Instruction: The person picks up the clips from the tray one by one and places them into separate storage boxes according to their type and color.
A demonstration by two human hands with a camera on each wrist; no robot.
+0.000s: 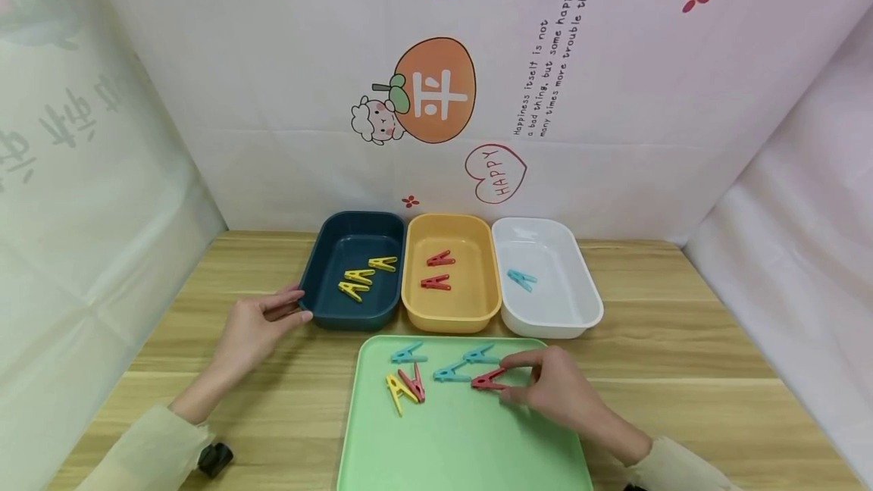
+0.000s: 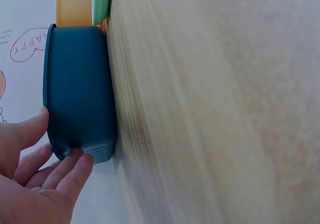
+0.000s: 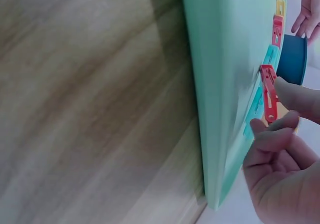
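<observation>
My right hand [image 1: 555, 389] pinches a red clothespin [image 1: 487, 379] by its handle ends, thumb on one side and forefinger on the other, over the green tray [image 1: 464, 445]. Close by on the tray are teal clothespins [image 1: 452, 373]. Further left, a yellow clothespin [image 1: 400, 392] and a second red clothespin [image 1: 412, 383] touch or overlap. My left hand [image 1: 252, 328] rests its loosely extended fingers and thumb against the near left corner of the dark blue bin [image 2: 80, 79]. In the right wrist view the held red clothespin [image 3: 269, 92] shows between thumb and fingers.
Yellow clothespins [image 1: 358, 276] lie in the dark blue bin. Beside it stand a yellow-orange bin [image 1: 452, 322] with two red clothespins [image 1: 436, 282] and a white bin [image 1: 552, 330] with one teal clothespin [image 1: 522, 279]. A printed cloth [image 1: 273, 97] hangs behind the wooden table [image 1: 655, 324].
</observation>
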